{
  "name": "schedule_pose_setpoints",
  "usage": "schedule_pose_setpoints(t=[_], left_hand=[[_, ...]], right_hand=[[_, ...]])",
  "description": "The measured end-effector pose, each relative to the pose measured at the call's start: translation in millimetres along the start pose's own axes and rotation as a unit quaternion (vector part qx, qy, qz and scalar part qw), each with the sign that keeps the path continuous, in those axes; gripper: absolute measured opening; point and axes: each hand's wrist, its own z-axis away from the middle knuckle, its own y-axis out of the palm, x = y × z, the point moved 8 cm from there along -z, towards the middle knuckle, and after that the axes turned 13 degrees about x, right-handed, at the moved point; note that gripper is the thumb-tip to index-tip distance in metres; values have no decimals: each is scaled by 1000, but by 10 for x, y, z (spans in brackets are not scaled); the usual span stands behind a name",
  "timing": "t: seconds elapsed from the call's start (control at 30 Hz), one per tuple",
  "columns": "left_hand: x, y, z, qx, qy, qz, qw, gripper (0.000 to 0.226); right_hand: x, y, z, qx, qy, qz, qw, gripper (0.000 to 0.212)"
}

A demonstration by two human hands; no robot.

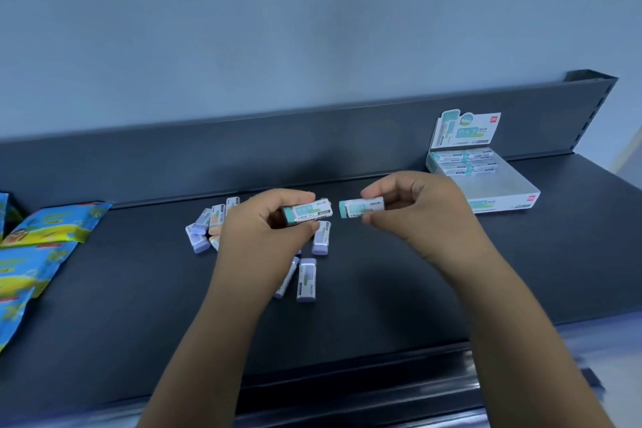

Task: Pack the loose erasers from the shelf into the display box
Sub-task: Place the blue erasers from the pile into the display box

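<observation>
Shelf [382, 288]: dark and flat, it is carrying everything in view, with its front lip running below both wrists.
Loose erasers [307, 279]: paper-sleeved blocks with lilac and peach ends are lying scattered on the shelf, beneath and just left of the left fingers. One lilac-ended block is lying nearest, below the left wrist.
Left hand [264, 229]: it is hovering over the scatter, with its fingers [295, 196] curling round one eraser and gripping it from above and below.
Left-hand eraser [307, 212]: teal-ended, it is lying sideways in the grip, with its white sleeve sticking out toward the right fingers.
Right hand [424, 208]: it is hanging level with the left, its fingers [378, 189] and thumb pinching a second eraser by one end.
Right-hand eraser [361, 208]: its teal end is pointing at the left-hand eraser, and the two are near each other, end to end, but apart.
Display box [500, 202]: it is standing on the shelf beyond and right of the right fingers, with one corner hiding behind that hand.
Packed erasers [465, 161]: they are filling the rear of the box in rows, while white floor is showing in front of them.
Header card [465, 130]: it is standing upright at the back of the box.
Packets [45, 229]: blue and yellow, they are lying well apart, far left of the left fingers.
Back panel [312, 149]: it is rising behind the shelf, beyond both sets of fingers.
</observation>
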Motion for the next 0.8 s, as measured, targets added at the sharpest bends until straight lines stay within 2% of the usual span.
schedule_pose_setpoints(t=[0.2,0.33,0.5,0.8], left_hand=[[-118,259,-28,10,19,21,1000,26],[-262,602,-84,12,39,39,998,23],[-405,1340,-208,36,41,58,997,29],[-645,2170,-484,-6,17,-11,1000,29]], right_hand=[[-87,-234,64,1,-10,-34,999,25],[-185,-591,59,-15,-14,13,1000,23],[-394,-1233,25,-28,-28,142,989,24],[-729,-2301,-32,4,-38,155,987,22]])
